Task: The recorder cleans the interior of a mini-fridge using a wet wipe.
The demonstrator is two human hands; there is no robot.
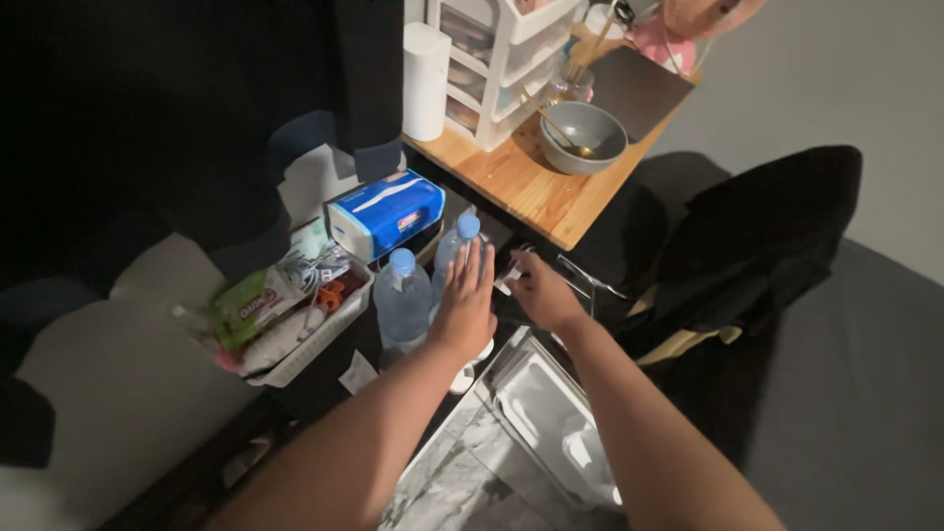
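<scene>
We see the left hand [465, 300], fingers spread flat and open, against 1 of 2 water bottles [454, 251]; the right hand [539, 291] pinches a small white object [507, 280].

One head-worn camera looks steeply down, close over the hands [501, 295].

Beside the left hand [464, 307], two clear glossy plastic bottles [403, 300] with matt blue caps; beyond, a smooth wooden tabletop [526, 187] — below the wrists, a shiny lid [551, 403], probably metal.
</scene>
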